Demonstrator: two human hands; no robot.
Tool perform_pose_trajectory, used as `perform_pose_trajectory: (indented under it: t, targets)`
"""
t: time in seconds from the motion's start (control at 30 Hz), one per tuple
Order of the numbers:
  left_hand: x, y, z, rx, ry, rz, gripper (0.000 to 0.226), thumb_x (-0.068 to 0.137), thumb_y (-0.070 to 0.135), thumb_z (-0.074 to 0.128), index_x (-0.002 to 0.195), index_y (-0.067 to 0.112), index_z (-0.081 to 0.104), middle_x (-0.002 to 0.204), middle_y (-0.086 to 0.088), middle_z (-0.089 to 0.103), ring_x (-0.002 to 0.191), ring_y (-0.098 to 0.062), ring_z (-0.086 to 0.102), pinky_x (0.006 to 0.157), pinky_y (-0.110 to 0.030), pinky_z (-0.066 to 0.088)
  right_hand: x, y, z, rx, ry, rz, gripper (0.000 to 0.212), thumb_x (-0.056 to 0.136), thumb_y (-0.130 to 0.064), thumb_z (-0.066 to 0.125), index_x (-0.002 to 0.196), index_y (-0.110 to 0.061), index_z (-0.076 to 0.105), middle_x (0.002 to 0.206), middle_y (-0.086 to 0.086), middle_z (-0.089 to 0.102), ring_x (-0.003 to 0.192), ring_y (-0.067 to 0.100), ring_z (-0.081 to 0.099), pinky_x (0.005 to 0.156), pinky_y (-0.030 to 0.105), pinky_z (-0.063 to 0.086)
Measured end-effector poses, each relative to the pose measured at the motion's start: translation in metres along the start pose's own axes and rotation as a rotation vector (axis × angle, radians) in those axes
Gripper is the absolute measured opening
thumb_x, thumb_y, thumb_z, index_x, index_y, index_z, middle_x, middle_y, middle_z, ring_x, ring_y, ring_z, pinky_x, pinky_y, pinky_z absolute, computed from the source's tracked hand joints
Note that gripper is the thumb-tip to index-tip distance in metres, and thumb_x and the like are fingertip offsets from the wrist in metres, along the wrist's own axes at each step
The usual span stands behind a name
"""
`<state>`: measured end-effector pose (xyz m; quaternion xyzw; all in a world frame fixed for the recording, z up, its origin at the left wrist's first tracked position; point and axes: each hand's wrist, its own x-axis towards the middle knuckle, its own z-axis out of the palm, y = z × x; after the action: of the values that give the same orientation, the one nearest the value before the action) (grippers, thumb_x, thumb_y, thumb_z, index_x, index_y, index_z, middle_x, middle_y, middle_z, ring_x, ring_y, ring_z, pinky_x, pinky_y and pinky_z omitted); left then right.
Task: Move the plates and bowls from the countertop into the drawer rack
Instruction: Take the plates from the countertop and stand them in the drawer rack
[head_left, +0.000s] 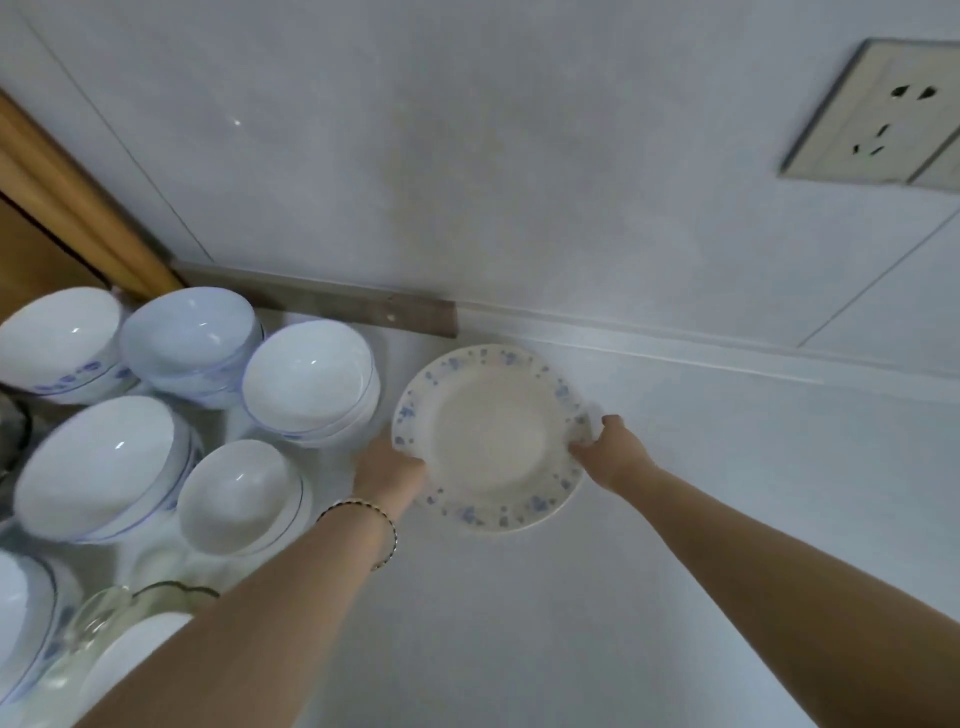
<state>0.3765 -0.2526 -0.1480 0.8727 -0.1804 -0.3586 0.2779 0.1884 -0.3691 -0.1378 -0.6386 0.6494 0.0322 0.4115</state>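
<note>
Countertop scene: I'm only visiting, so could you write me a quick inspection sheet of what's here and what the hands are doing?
Surface: pale countertop, bare on its right part.
Job's things: flowered plate near the back wall; stacks of white bowls crowd the left side.
Clutter: clear glass dish at lower left, partly hidden by the forearm.
Grippers: left hand grips the plate's left rim, with a bracelet on the wrist; right hand grips the right rim. Whether the plate is lifted yet, I cannot tell.
Cables: nothing seen.
Surroundings: white wall with a power socket at upper right; wooden frame at far left. Drawer rack not in view.
</note>
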Motion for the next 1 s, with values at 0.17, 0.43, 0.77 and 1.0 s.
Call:
perform_pose_trajectory:
  t: [0.17,0.43,0.77,1.0]
  targets:
    - [0.025,-0.015,0.005,0.029,0.053,-0.018,0.020,0.073,0.002,0.052,0.085,0.014,0.064,0.080,-0.007,0.066,0.084,-0.031,0.066,0.075,-0.039,0.056,0.026,0.005,0.025,0.281,-0.002,0.060,0.022,0.084,-0.002,0.049,0.095,0.009,0.064,0.074,0.012,0.059,0.077,0.026,0.054,0.074,0.035,0.048]
    - [0.006,-0.011,0.003,-0.213,-0.127,-0.236,0.028,0.081,-0.017,0.050,0.099,-0.002,0.066,0.073,-0.009,0.060,0.072,-0.025,0.058,0.076,-0.041,0.052,-0.002,0.025,0.015,0.396,0.008,0.023,0.020,0.082,0.000,0.047,0.092,0.010,0.063,0.076,0.012,0.053,0.071,0.023,0.047,0.056,0.025,0.037]
    - [-0.141,-0.009,0.004,-0.206,-0.304,-0.128,0.040,0.081,-0.022,0.052,0.118,-0.008,0.056,0.095,-0.016,0.063,0.088,-0.028,0.058,0.082,-0.041,0.050,-0.102,0.118,-0.042,0.407,0.041,-0.041,0.020,0.082,0.000,0.055,0.094,0.016,0.060,0.077,0.013,0.050,0.074,0.022,0.047,0.070,0.039,0.047]
    - [-0.272,-0.055,0.027,-0.292,-0.218,-0.082,0.039,0.080,-0.023,0.053,0.117,-0.010,0.056,0.115,-0.025,0.062,0.091,-0.029,0.057,0.080,-0.038,0.049,-0.199,0.197,-0.061,0.422,0.048,-0.130,0.022,0.078,0.002,0.056,0.096,0.013,0.063,0.077,0.012,0.054,0.074,0.022,0.049,0.070,0.036,0.046]
